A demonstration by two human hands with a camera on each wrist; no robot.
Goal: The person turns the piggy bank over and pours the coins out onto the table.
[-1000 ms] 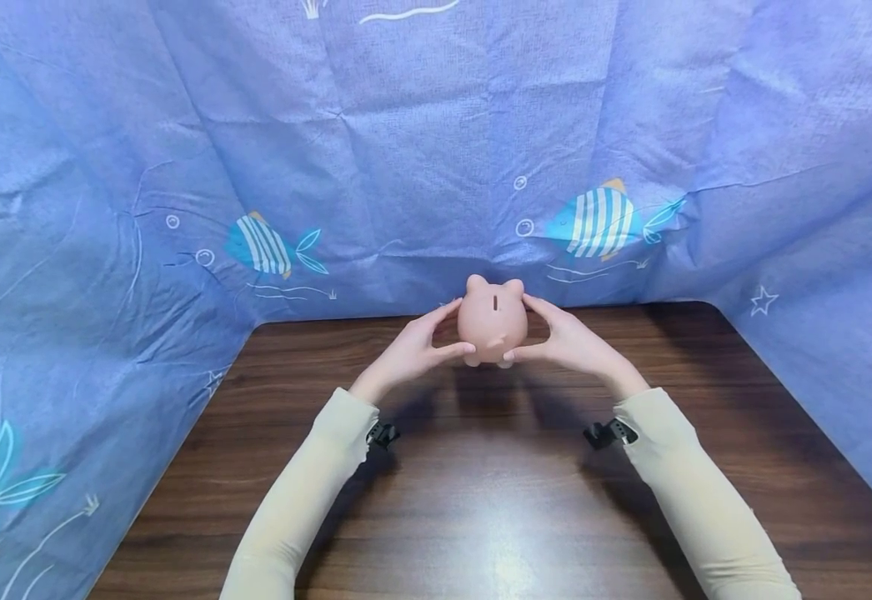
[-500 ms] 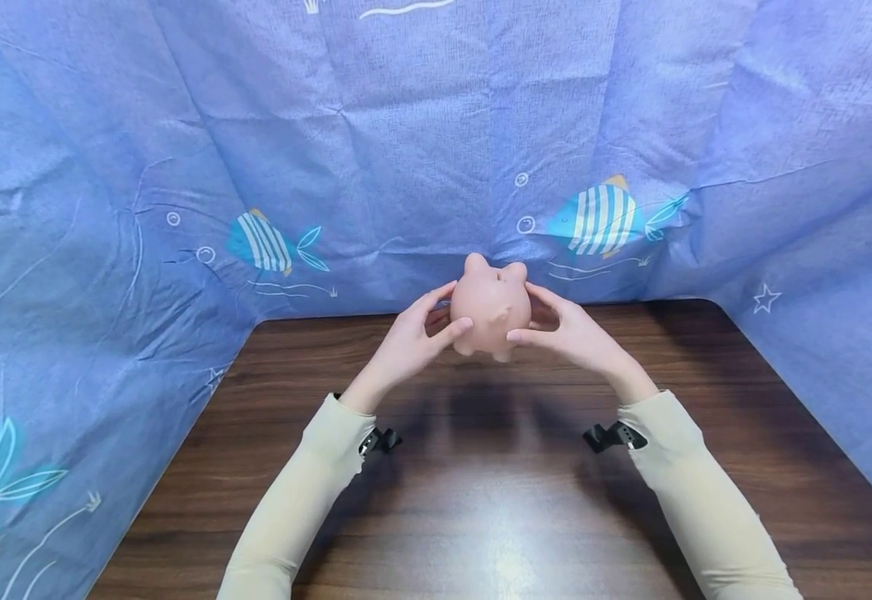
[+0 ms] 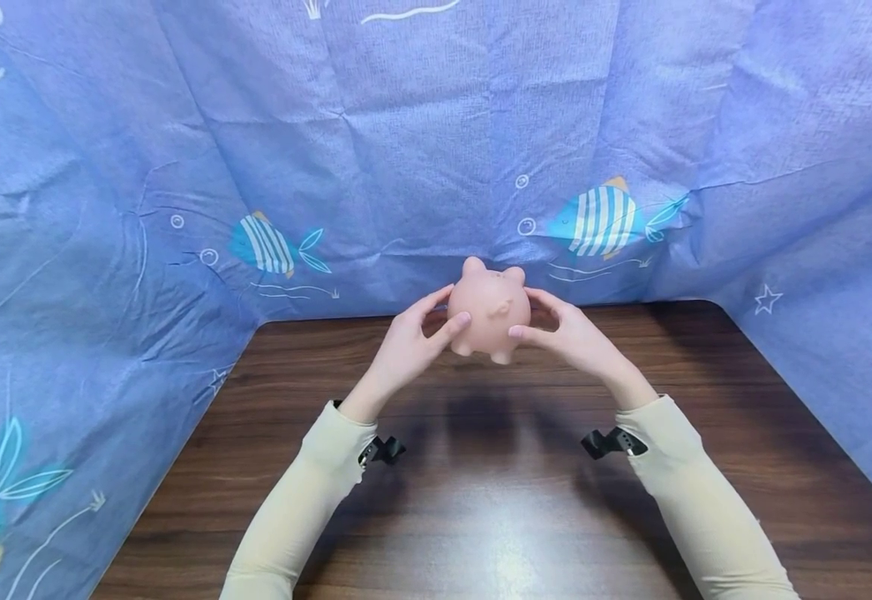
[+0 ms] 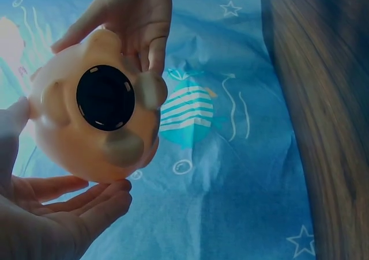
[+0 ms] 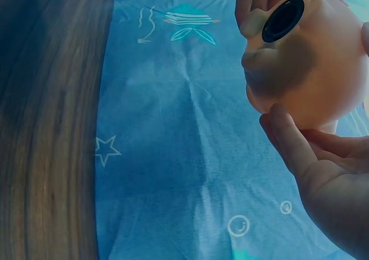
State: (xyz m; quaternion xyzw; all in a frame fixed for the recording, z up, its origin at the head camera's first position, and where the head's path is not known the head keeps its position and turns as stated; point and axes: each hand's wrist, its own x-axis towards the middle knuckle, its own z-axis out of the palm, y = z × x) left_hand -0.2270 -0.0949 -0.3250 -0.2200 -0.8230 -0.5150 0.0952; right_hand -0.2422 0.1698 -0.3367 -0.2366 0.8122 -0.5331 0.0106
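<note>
A pink piggy bank point(image 3: 490, 308) is held up above the table, its curly tail and rear toward the head camera. My left hand point(image 3: 413, 340) grips its left side, thumb on the rear and fingers round the far side. On the opposite side my right hand point(image 3: 573, 340) holds it the same way. In the left wrist view, the underside of the piggy bank point(image 4: 63, 139) shows a round black plug point(image 4: 105, 97) among stubby feet. The right wrist view shows the plug point(image 5: 283, 19) at a slant, with right-hand fingers point(image 5: 291, 142) against the body. The snout is hidden in the head view.
The dark wood-grain table point(image 3: 466, 500) carries the shadows of the hands and piggy bank. Blue cloth point(image 3: 406, 150) printed with fish hangs behind the table and along both sides. Black straps with small devices point(image 3: 383, 450) sit at both cuffs.
Both hands have raised the piggy bank from near the table's far edge and tilted it. Its coin slot has turned almost out of view, and the tail now sits higher on the visible rear.
</note>
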